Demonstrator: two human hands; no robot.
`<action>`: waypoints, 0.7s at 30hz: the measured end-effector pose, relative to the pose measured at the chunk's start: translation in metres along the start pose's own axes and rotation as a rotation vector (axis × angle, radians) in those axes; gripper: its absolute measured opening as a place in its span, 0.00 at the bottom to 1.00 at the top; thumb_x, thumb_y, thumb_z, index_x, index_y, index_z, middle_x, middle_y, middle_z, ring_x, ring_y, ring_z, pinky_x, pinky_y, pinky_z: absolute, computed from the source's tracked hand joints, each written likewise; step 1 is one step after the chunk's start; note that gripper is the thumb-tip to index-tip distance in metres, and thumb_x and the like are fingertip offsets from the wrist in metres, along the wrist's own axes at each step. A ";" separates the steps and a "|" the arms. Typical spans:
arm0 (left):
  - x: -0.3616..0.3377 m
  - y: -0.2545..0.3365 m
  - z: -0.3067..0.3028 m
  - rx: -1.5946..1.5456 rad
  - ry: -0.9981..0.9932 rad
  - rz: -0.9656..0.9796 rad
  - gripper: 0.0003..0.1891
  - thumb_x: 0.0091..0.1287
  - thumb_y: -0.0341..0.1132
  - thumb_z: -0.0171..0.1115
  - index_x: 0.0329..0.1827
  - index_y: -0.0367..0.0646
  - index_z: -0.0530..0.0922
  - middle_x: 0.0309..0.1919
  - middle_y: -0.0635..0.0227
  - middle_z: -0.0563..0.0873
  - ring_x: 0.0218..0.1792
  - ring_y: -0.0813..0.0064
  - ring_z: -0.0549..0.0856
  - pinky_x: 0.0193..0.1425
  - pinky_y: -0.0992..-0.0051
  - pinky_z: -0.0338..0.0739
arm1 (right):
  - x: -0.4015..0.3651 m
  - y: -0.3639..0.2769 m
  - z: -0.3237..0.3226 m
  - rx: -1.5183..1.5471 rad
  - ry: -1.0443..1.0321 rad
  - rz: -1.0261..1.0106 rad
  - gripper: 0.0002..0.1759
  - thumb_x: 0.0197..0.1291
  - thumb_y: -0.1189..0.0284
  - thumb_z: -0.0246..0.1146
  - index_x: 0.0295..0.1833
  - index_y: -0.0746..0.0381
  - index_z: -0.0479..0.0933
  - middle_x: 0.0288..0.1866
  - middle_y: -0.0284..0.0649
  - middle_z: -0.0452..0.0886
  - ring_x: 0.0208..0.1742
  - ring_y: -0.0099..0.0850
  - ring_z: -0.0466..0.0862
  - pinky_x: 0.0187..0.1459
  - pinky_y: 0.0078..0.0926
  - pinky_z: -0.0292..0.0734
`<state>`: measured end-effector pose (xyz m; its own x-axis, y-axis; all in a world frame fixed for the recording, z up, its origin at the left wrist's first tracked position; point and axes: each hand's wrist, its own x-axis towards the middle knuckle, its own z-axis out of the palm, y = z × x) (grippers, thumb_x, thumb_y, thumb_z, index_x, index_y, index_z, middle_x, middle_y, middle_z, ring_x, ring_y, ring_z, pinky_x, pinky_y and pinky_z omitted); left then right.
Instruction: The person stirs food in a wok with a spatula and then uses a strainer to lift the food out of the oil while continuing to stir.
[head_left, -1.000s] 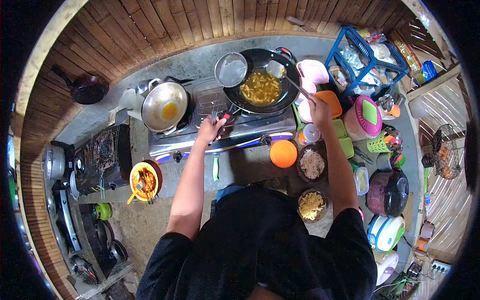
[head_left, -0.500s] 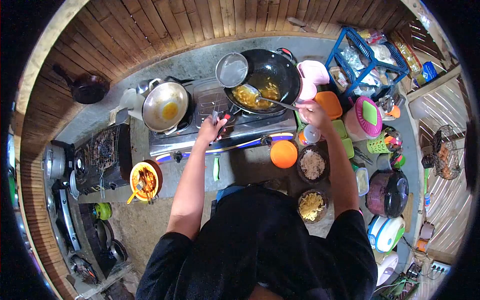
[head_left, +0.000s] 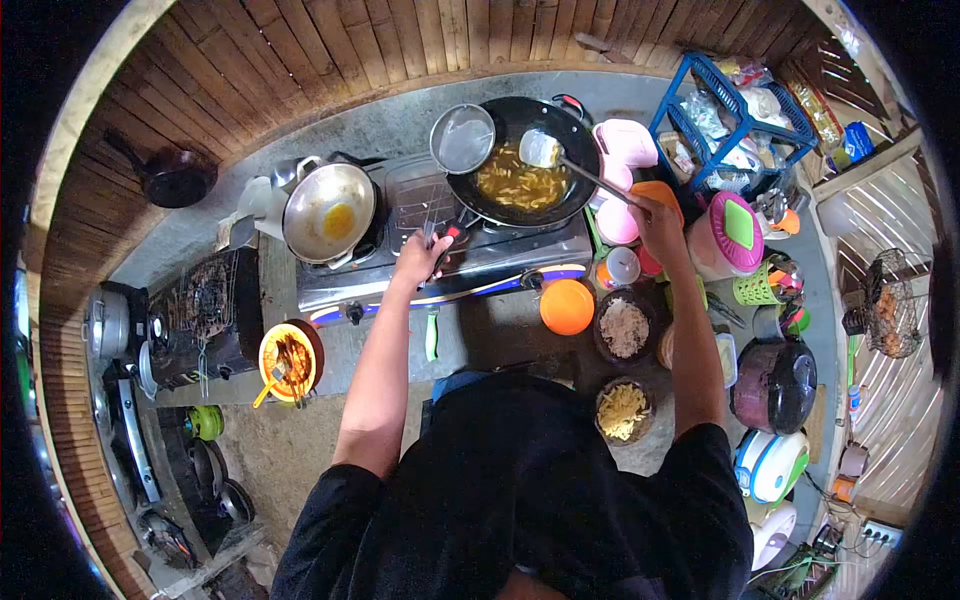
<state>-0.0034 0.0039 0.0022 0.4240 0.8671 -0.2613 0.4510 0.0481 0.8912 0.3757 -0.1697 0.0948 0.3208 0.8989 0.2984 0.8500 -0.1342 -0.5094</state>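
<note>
— So, what does each container hold?

— The black wok (head_left: 574, 160) on the stove (head_left: 500, 255) holds pale yellow strips (head_left: 520, 183) in oil. A round strainer (head_left: 462, 140) rests on its left rim; I cannot tell if anything is in it. Left of that, a steel pan (head_left: 308, 195) has a yellow pool (head_left: 340, 220) at its bottom. On the counter (head_left: 500, 335), one dark bowl (head_left: 600, 338) holds pale shreds, and a nearer bowl (head_left: 601, 398) holds yellow shreds. An orange plate (head_left: 268, 350) carries dark fried strips. A blue crate (head_left: 735, 120) at the back is full of packets.

— And the hands?

— The left hand (head_left: 418, 258) has its grip closed around the wok handle (head_left: 452, 233). The right hand (head_left: 657, 213) has its grip closed on the spatula (head_left: 544, 150), whose head sits by the wok's far rim.

— What differs from half a second ago?

— Then the spatula head lay low among the strips at the wok's left side. Now it is up at the far edge, the right hand has moved out to the right, and the strips lie spread across the middle. The left hand has not moved.
</note>
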 end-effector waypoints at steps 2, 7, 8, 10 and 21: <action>-0.001 0.000 0.000 -0.009 -0.002 0.002 0.18 0.65 0.46 0.64 0.35 0.42 0.68 0.20 0.65 0.82 0.12 0.77 0.79 0.11 0.75 0.69 | 0.004 0.014 0.016 -0.010 0.083 -0.054 0.13 0.62 0.69 0.60 0.48 0.64 0.80 0.37 0.53 0.83 0.38 0.50 0.83 0.37 0.41 0.78; -0.002 0.003 0.000 0.018 0.004 -0.002 0.19 0.65 0.47 0.64 0.35 0.41 0.68 0.20 0.64 0.83 0.12 0.77 0.79 0.12 0.75 0.70 | 0.019 0.033 0.042 -0.139 0.123 -0.070 0.15 0.62 0.71 0.60 0.53 0.63 0.79 0.40 0.53 0.83 0.40 0.48 0.83 0.43 0.38 0.77; -0.002 0.004 -0.001 0.024 0.000 -0.005 0.19 0.65 0.48 0.64 0.35 0.41 0.69 0.21 0.64 0.83 0.12 0.77 0.79 0.12 0.76 0.70 | 0.020 0.034 0.044 -0.142 0.113 -0.054 0.15 0.61 0.70 0.61 0.52 0.64 0.79 0.38 0.53 0.83 0.39 0.48 0.83 0.42 0.39 0.77; -0.001 0.003 -0.002 0.029 -0.003 -0.009 0.19 0.65 0.48 0.64 0.35 0.41 0.69 0.21 0.64 0.83 0.12 0.76 0.79 0.12 0.76 0.70 | 0.020 0.029 0.045 -0.145 0.102 -0.040 0.15 0.61 0.70 0.61 0.51 0.65 0.79 0.37 0.52 0.83 0.37 0.49 0.83 0.42 0.40 0.77; -0.003 0.004 -0.002 0.036 -0.015 0.005 0.19 0.64 0.48 0.65 0.35 0.42 0.69 0.20 0.65 0.82 0.13 0.77 0.80 0.11 0.76 0.69 | -0.002 0.020 0.027 0.266 -0.336 0.055 0.16 0.60 0.68 0.60 0.49 0.67 0.80 0.46 0.49 0.83 0.48 0.42 0.83 0.51 0.34 0.75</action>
<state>-0.0043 0.0027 0.0072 0.4377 0.8600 -0.2623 0.4764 0.0256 0.8788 0.3805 -0.1628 0.0624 0.1713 0.9852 0.0076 0.6837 -0.1133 -0.7209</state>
